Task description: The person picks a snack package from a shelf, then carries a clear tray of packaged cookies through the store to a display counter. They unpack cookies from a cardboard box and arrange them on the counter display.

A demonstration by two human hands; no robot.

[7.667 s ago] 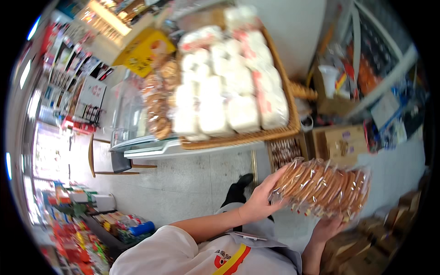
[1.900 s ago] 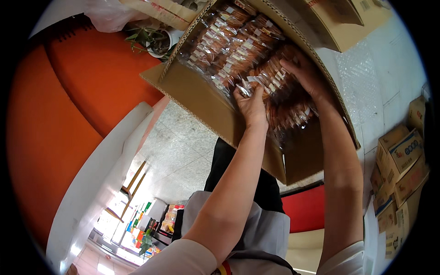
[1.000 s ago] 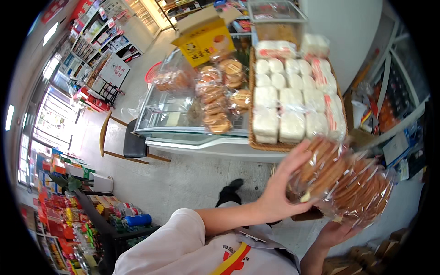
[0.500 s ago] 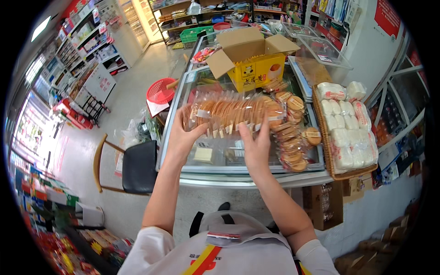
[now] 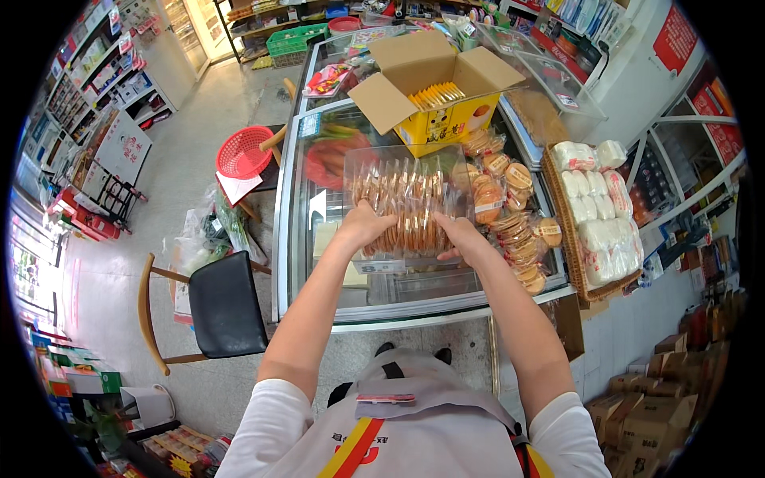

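Clear plastic forms the bin [image 5: 382,266], which sits on the glass-topped counter [image 5: 454,280], just on the near side of the yellow carton [image 5: 422,137]. Also on the carton's near side, the left hand [image 5: 362,228] and right hand [image 5: 462,237] flank the bin's near row of wrapped biscuits [image 5: 410,229], thumbs pointing inward; the fingers are partly hidden, so whether they grip cannot be told. The biscuits look thin, light and probably brittle, their wrappers slick, so a loosely held row would likely slip or fan apart. Gentle, even pressure at both ends should suit better than pinching the middle.
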